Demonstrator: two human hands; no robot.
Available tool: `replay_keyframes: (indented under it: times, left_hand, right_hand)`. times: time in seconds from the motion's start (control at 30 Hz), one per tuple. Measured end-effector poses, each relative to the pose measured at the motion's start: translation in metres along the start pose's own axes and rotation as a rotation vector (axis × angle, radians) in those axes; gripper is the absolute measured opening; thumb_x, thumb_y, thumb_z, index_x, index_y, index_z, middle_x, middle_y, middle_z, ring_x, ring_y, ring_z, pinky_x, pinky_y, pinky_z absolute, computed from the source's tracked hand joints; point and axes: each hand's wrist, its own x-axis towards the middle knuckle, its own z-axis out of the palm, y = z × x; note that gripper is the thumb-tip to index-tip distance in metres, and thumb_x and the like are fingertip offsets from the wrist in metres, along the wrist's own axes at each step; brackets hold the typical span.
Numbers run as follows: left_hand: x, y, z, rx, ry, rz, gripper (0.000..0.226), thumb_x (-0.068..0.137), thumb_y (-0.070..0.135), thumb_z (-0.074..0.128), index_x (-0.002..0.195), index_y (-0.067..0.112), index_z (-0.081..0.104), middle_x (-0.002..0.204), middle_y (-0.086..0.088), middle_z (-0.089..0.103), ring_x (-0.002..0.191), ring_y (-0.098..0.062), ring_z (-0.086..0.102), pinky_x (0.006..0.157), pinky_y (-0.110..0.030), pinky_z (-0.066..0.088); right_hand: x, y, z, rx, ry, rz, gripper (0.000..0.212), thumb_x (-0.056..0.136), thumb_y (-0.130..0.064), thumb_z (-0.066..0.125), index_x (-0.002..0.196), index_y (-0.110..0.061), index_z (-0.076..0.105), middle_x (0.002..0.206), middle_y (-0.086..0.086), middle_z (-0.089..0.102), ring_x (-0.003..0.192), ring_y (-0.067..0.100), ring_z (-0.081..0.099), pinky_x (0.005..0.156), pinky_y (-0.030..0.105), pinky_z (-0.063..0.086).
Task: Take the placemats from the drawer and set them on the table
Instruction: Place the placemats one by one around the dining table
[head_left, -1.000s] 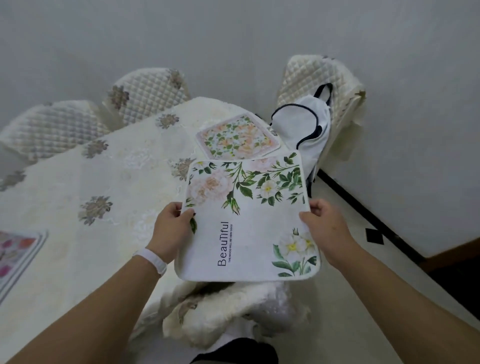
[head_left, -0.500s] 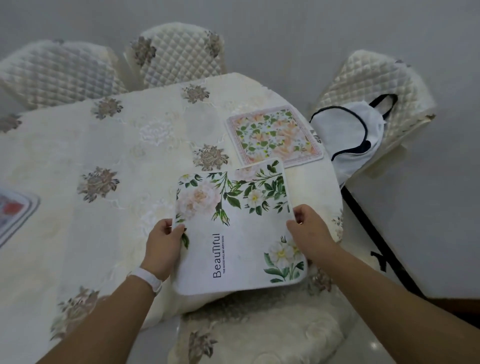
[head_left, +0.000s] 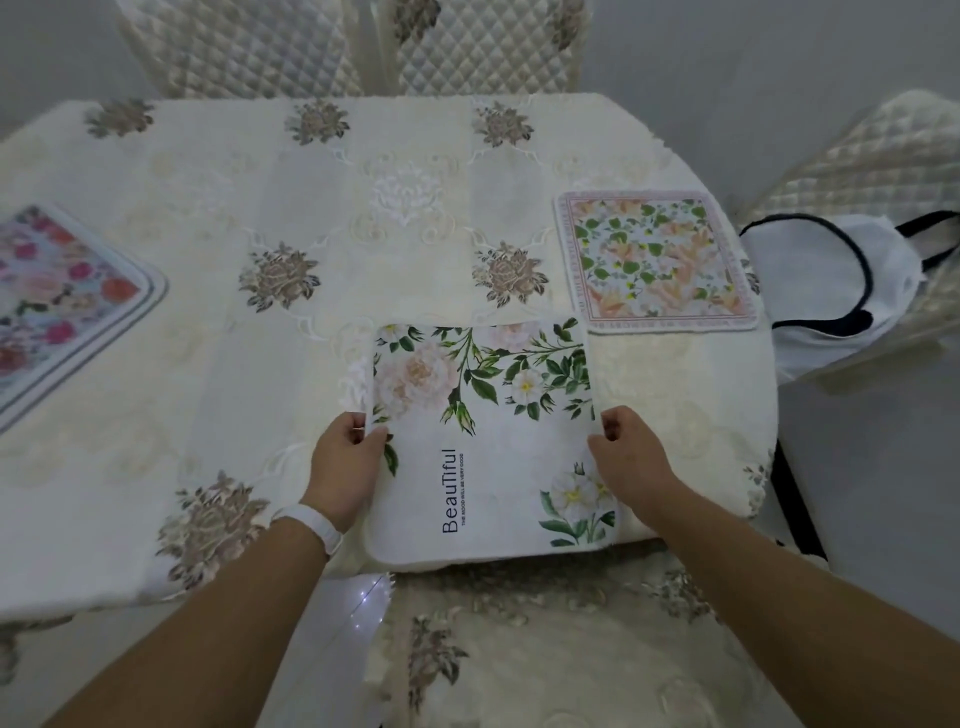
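Table (head_left: 415, 156) under a cream embroidered cloth (head_left: 218, 374). On it: peach-flowered placemat (head_left: 657, 260), far right; rose-print placemat (head_left: 57, 296), left edge; white placemat (head_left: 488, 441), near edge, pinched by my left hand (head_left: 348, 467) and right hand (head_left: 631, 452).

**A:** Where does the view look from?
**B:** From the person's head, at the near edge of the table (head_left: 208, 364), facing forward and steeply down onto its top.
**A:** How close is it?
**B:** Close. Both forearms enter from the bottom edge. The left hand (head_left: 345, 467) and right hand (head_left: 631, 457) sit just below mid-frame, each gripping a side of the white placemat (head_left: 493, 441).
**A:** How much does it take in?
**B:** A lot; the lens is wide and straight edges bow. The far chairs (head_left: 488, 47) touch the top edge, a side chair (head_left: 872, 156) the right edge, and a chair seat (head_left: 571, 665) lies right beneath the lens
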Motion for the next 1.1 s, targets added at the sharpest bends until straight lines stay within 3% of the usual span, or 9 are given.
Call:
replay_keyframes:
  times: [0.1, 0.23, 0.4, 0.57, 0.7, 0.77, 0.87, 0.97, 1.1]
  left_hand:
    - [0.002, 0.0, 0.004, 0.035, 0.027, -0.003, 0.005, 0.093, 0.02, 0.061, 0.093, 0.016, 0.063, 0.09, -0.004, 0.07, 0.082, -0.021, 0.065, 0.067, -0.03, 0.048]
    - [0.002, 0.001, 0.007, 0.042, 0.059, -0.022, 0.008, 0.094, 0.02, 0.06, 0.096, 0.013, 0.064, 0.088, -0.002, 0.069, 0.082, -0.021, 0.065, 0.062, -0.028, 0.046]
    - [0.004, -0.001, 0.015, 0.043, 0.084, -0.042, 0.01, 0.094, 0.022, 0.06, 0.099, 0.016, 0.066, 0.089, 0.0, 0.07, 0.077, -0.014, 0.064, 0.059, -0.023, 0.044]
    - [0.005, -0.007, 0.023, 0.047, 0.066, -0.048, 0.01, 0.093, 0.023, 0.062, 0.1, 0.018, 0.067, 0.092, 0.001, 0.071, 0.084, -0.02, 0.067, 0.073, -0.034, 0.055]
    - [0.003, -0.007, 0.027, 0.072, 0.125, -0.043, 0.012, 0.093, 0.024, 0.06, 0.103, 0.019, 0.065, 0.092, 0.005, 0.067, 0.086, -0.019, 0.064, 0.067, -0.027, 0.049]
    - [0.0, -0.006, 0.027, 0.098, 0.173, -0.027, 0.023, 0.092, 0.022, 0.061, 0.114, 0.017, 0.059, 0.099, 0.006, 0.061, 0.091, -0.019, 0.061, 0.074, -0.029, 0.047]
    - [-0.004, -0.01, 0.026, 0.243, 0.191, 0.17, 0.036, 0.092, 0.016, 0.059, 0.127, 0.012, 0.052, 0.117, 0.003, 0.048, 0.106, -0.017, 0.052, 0.088, -0.032, 0.043]
    - [-0.004, -0.019, 0.032, 0.494, 0.058, 0.45, 0.039, 0.091, 0.016, 0.057, 0.129, 0.009, 0.054, 0.134, -0.006, 0.05, 0.124, -0.02, 0.046, 0.101, -0.031, 0.038]
    - [0.004, -0.033, 0.052, 0.892, -0.23, 0.749, 0.055, 0.093, 0.038, 0.045, 0.14, 0.01, 0.05, 0.151, -0.013, 0.043, 0.141, -0.029, 0.036, 0.113, -0.049, 0.033]
  right_hand:
    - [0.007, -0.002, 0.002, -0.023, -0.015, -0.017, 0.007, 0.096, -0.013, 0.05, 0.102, -0.018, 0.051, 0.086, -0.002, 0.056, 0.071, 0.01, 0.05, 0.062, 0.029, 0.04]
    - [0.02, -0.001, 0.004, -0.044, -0.04, 0.004, 0.014, 0.097, -0.014, 0.05, 0.11, -0.018, 0.048, 0.085, -0.009, 0.051, 0.075, 0.012, 0.05, 0.075, 0.03, 0.041]
    - [0.032, 0.01, 0.004, -0.051, -0.055, 0.005, 0.025, 0.096, -0.012, 0.051, 0.12, -0.017, 0.046, 0.09, -0.005, 0.054, 0.073, 0.009, 0.052, 0.072, 0.031, 0.042]
    - [0.04, 0.017, -0.002, -0.052, -0.052, 0.023, 0.027, 0.096, -0.012, 0.052, 0.121, -0.015, 0.047, 0.094, -0.002, 0.057, 0.074, 0.011, 0.052, 0.073, 0.031, 0.043]
    - [0.045, 0.025, -0.003, -0.068, -0.051, 0.023, 0.026, 0.094, -0.015, 0.054, 0.12, -0.015, 0.048, 0.084, -0.009, 0.052, 0.072, 0.011, 0.053, 0.071, 0.03, 0.042]
    - [0.044, 0.027, -0.003, -0.116, -0.032, 0.0, 0.029, 0.093, -0.016, 0.055, 0.121, -0.015, 0.048, 0.088, -0.006, 0.054, 0.074, 0.012, 0.054, 0.069, 0.03, 0.042]
    - [0.045, 0.029, -0.001, -0.227, 0.016, -0.1, 0.038, 0.091, -0.017, 0.056, 0.128, -0.012, 0.049, 0.115, 0.005, 0.052, 0.094, 0.02, 0.054, 0.077, 0.032, 0.042]
    - [0.043, 0.029, 0.007, -0.453, 0.025, -0.382, 0.042, 0.091, -0.021, 0.056, 0.132, -0.011, 0.05, 0.132, 0.009, 0.046, 0.117, 0.027, 0.049, 0.093, 0.038, 0.043]
    - [0.04, 0.024, 0.031, -0.74, -0.269, -0.643, 0.06, 0.097, -0.043, 0.043, 0.151, -0.018, 0.031, 0.161, 0.009, 0.021, 0.149, 0.028, 0.017, 0.12, 0.044, 0.013]
